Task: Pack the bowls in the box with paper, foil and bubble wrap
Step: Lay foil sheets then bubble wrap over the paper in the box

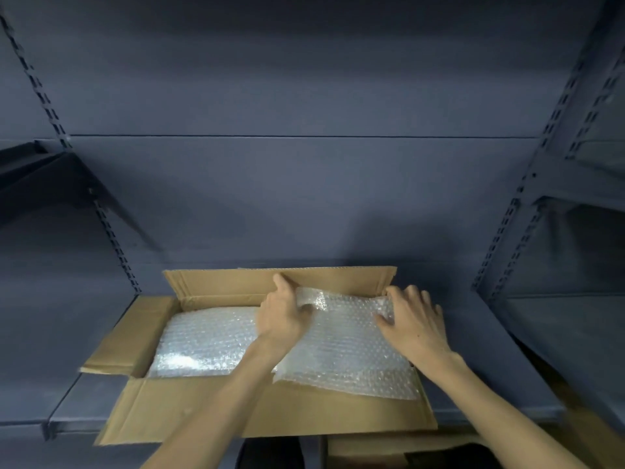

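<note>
An open cardboard box (209, 414) sits on a grey shelf with its flaps spread outward. Bubble wrap (209, 336) lies across its inside and covers whatever is below; no bowls show. A second sheet of bubble wrap (348, 350) lies over the right half, its near edge draped over the front flap. My left hand (282, 313) pinches the far edge of this sheet near the back flap. My right hand (414, 318) grips the sheet's far right corner at the box's right wall.
The box rests on a grey metal shelf (67, 404) with slotted uprights (111, 231) on the left and right. Another empty shelf bay (568, 333) stands to the right. A second cardboard piece (365, 448) shows below the shelf's front edge.
</note>
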